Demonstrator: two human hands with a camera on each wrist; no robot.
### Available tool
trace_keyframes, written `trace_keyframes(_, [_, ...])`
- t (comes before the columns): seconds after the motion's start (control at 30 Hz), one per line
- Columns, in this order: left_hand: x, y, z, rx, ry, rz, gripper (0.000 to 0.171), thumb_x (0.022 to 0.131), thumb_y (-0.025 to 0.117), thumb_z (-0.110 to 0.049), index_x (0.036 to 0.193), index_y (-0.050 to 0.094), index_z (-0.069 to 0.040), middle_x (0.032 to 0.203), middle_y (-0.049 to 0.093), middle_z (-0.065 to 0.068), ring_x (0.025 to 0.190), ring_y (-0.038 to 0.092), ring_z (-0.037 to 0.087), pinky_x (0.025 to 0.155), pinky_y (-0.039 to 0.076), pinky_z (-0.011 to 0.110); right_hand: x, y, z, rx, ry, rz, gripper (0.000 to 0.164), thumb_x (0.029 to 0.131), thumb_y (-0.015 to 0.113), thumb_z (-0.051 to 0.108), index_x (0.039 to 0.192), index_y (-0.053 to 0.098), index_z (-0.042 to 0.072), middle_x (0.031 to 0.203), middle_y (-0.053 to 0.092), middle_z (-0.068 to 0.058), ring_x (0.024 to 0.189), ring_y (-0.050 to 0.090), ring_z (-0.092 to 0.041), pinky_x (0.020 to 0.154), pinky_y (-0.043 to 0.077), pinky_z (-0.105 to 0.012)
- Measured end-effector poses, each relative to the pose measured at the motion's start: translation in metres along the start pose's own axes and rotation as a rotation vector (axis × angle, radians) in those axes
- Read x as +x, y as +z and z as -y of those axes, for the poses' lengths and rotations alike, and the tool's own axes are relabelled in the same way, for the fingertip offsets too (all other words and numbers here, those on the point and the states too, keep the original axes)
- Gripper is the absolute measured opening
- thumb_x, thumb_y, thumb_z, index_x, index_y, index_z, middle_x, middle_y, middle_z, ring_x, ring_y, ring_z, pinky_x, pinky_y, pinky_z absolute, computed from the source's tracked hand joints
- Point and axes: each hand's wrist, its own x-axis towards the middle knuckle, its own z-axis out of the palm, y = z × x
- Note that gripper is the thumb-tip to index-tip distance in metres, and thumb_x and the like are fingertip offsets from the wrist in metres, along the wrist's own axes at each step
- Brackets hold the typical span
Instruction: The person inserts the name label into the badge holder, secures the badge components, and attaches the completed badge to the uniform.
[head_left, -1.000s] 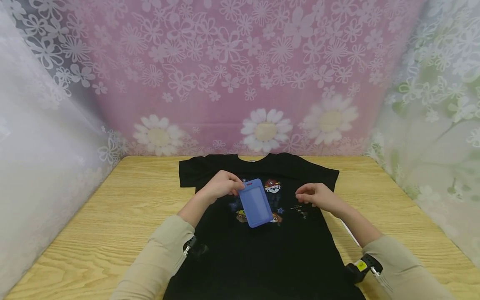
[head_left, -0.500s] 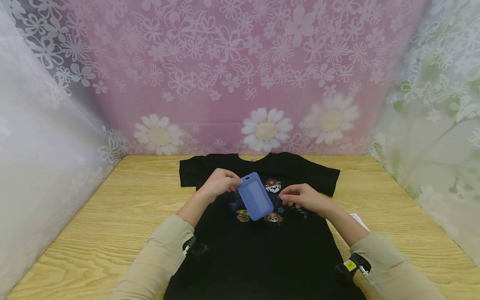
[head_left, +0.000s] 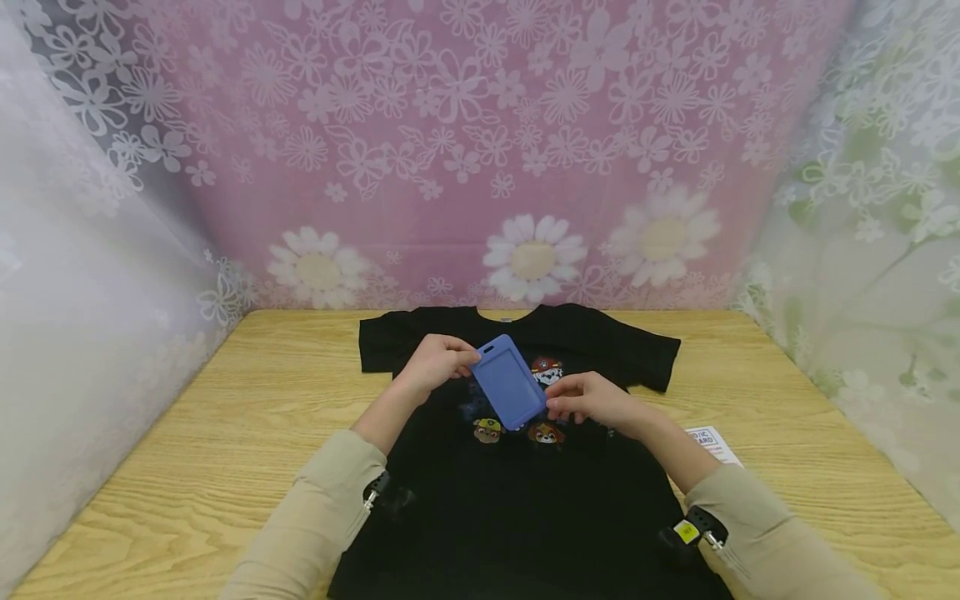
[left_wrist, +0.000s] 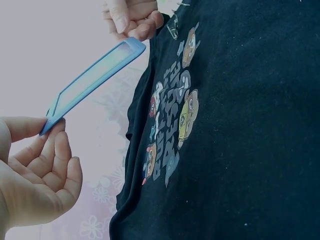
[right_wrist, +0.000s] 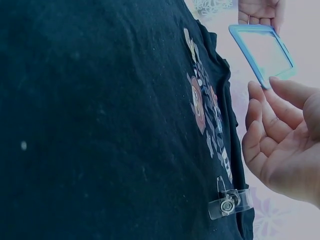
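My left hand (head_left: 435, 367) pinches a blue ID badge holder (head_left: 510, 387) with a clear window by its slotted top end. The holder is tilted above a black T-shirt (head_left: 525, 517) printed with cartoon dogs. At the holder's lower right corner are the thumb and fingertips of my right hand (head_left: 596, 400), loosely bent with a gap between them. Whether they touch the corner I cannot tell. In the right wrist view, a metal badge clip (right_wrist: 227, 205) with a clear strap and a safety pin lies on the shirt, below the right hand.
A white card (head_left: 712, 446) printed with blue letters lies on the wooden table (head_left: 247, 433), partly hidden by the right forearm. Flowered curtains (head_left: 450, 150) enclose the table at the back and both sides.
My right hand has moved left from beside the shirt print to the holder's lower corner. The left hand has raised and tilted the holder slightly. More of the white card shows.
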Motion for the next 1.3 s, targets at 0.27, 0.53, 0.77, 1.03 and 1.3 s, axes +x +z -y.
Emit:
trace_keyframes(0.27, [-0.001,0.002,-0.002,-0.026,0.015,-0.02,0.02,0.088,0.062,-0.013,0.1,0.069,0.002,0.087,0.063,0.008,0.08,0.06,0.024,0.081,0.048,0.037,-0.002,0.002,0.004,0.055,0.011,-0.034,0.028,0.09,0.059,0.014,0.11,0.06,-0.006,0.083,0.067,-0.007,0.081,0.058,-0.029,0.066,0.046,-0.032])
trace_keyframes(0.53, [-0.001,0.002,-0.002,-0.004,0.042,-0.009,0.019,0.088,0.062,-0.013,0.097,0.069,0.002,0.085,0.062,0.008,0.075,0.057,0.02,0.082,0.047,0.041,-0.001,0.002,0.005,0.051,0.003,-0.039,0.029,0.089,0.062,0.017,0.11,0.062,-0.004,0.084,0.065,-0.007,0.08,0.056,-0.033,0.067,0.047,-0.038])
trace_keyframes(0.77, [0.0,0.003,-0.004,0.027,0.059,0.007,0.018,0.087,0.063,-0.013,0.096,0.07,0.001,0.087,0.061,0.008,0.074,0.056,0.019,0.083,0.047,0.043,0.002,0.003,0.005,0.043,0.001,-0.039,0.03,0.09,0.061,0.021,0.11,0.063,-0.001,0.083,0.063,-0.005,0.076,0.055,-0.024,0.068,0.047,-0.04])
trace_keyframes(1.03, [0.0,0.004,-0.003,0.078,0.081,0.047,0.019,0.087,0.063,-0.014,0.097,0.071,0.0,0.097,0.062,0.008,0.077,0.057,0.023,0.082,0.046,0.043,0.004,0.005,0.011,0.035,-0.008,-0.037,0.033,0.091,0.059,0.022,0.112,0.061,-0.003,0.083,0.062,-0.006,0.076,0.055,-0.02,0.068,0.047,-0.038])
trace_keyframes(1.3, [-0.002,0.004,-0.005,0.178,0.134,0.083,0.02,0.087,0.062,-0.016,0.098,0.071,-0.002,0.103,0.064,0.008,0.079,0.059,0.02,0.077,0.048,0.035,0.009,0.004,0.02,0.063,-0.024,-0.062,0.033,0.093,0.056,0.018,0.115,0.058,-0.006,0.086,0.064,-0.007,0.079,0.057,-0.021,0.071,0.048,-0.041])
